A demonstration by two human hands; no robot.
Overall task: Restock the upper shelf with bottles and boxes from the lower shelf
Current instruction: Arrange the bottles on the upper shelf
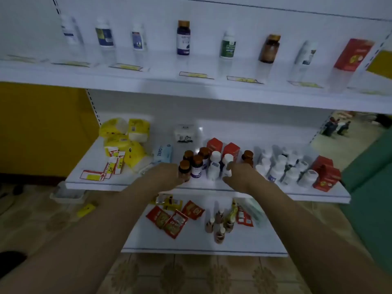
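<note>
The upper shelf (148, 80) carries a spaced row of single bottles, among them a dark blue one (183, 38), and a red box (353, 55) at the right end. On the lower shelf (89, 160) stand clustered amber bottles, white bottles (277, 172) and red boxes (326, 177). My left hand (166, 176) is wrapped around an amber bottle (184, 166) at the front of the cluster. My right hand (240, 174) grips a white bottle (227, 161) beside it. Both bottles stand on the shelf.
Yellow packs (127, 141) and loose price tags (99, 172) fill the lower shelf's left end. A bottom shelf (191, 245) holds red sachets (169, 220) and small bottles (220, 227). A yellow wall (42, 128) is at the left and a green surface (371, 198) at the right.
</note>
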